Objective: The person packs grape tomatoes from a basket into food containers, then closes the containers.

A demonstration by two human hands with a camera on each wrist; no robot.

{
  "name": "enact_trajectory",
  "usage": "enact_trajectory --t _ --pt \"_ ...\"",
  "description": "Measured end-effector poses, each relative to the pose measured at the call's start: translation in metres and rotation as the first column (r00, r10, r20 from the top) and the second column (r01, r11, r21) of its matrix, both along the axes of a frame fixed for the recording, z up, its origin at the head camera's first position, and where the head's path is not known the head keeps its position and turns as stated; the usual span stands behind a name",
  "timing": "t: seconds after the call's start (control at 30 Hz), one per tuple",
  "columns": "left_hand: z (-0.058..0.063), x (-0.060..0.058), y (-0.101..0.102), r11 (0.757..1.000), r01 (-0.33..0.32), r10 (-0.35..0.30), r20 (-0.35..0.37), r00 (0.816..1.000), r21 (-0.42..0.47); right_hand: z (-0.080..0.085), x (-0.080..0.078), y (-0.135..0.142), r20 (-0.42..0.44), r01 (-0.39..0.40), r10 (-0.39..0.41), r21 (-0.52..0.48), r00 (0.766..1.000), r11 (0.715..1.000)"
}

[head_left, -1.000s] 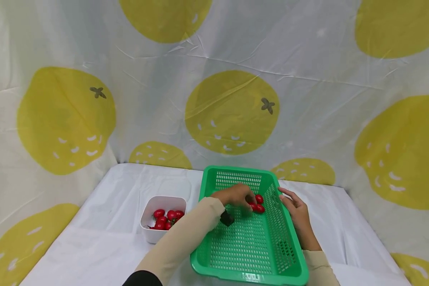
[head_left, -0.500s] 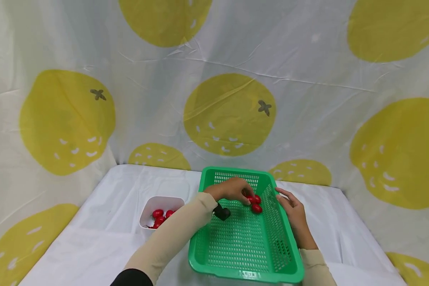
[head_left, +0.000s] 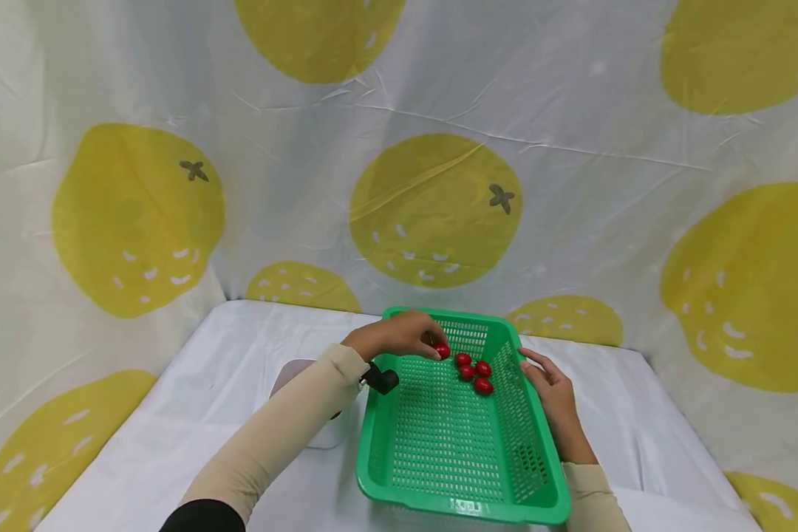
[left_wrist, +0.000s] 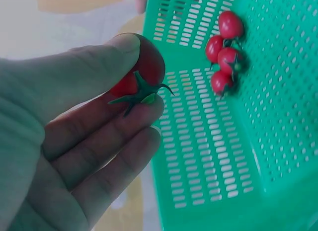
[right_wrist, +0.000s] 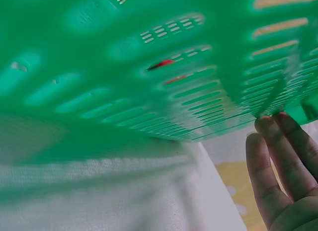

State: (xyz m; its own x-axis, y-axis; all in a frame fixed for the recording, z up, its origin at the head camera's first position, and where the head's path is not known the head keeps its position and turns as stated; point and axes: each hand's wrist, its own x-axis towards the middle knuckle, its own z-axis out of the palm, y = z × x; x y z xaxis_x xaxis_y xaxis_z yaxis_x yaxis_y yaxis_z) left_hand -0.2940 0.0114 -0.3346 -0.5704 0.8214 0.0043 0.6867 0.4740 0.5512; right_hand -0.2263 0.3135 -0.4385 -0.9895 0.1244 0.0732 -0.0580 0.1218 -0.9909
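My left hand [head_left: 401,336] pinches a red cherry tomato [left_wrist: 149,62] between thumb and fingers, its green stem cap turned toward the fingers. It is over the back left part of a green plastic basket [head_left: 465,508]. Several more cherry tomatoes [head_left: 483,386] lie in the basket near its far right corner, some with green caps showing in the left wrist view. At the basket's right side is my right hand [head_left: 557,403], its fingertips against the rim. Seen from the right wrist, straight fingers [right_wrist: 283,161] touch the slotted outer wall.
Left of the basket stands a white square box [head_left: 288,372], mostly hidden behind my left forearm. Both containers are on a white cloth-covered table [head_left: 199,403]. A white curtain [head_left: 292,185] printed with yellow fruit hangs behind and on both sides.
My left hand has moved left, away from the tomato group, with one cherry tomato in its pinch. More of the group now shows, and the forearm covers more of the box. The right hand stays at the basket.
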Motion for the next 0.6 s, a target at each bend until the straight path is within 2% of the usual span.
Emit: enact_trajectory --t 0.1,0.37,0.6 --pt "0.002 0.002 -0.013 1.0 -0.013 0.013 0.002 1.0 0.014 0.01 0.007 -0.006 0.005 -0.002 0.002 -0.018 1.0 1.0" --pt "0.01 0.01 -0.043 0.999 -0.034 0.035 -0.053 0.998 0.016 0.011 0.007 -0.008 0.016 0.024 -0.024 -0.029 1.0 0.999" --pt "0.019 0.02 -0.076 0.998 -0.063 0.064 -0.093 0.994 0.016 0.012 0.007 -0.007 0.003 0.009 -0.009 -0.015 1.0 1.0"
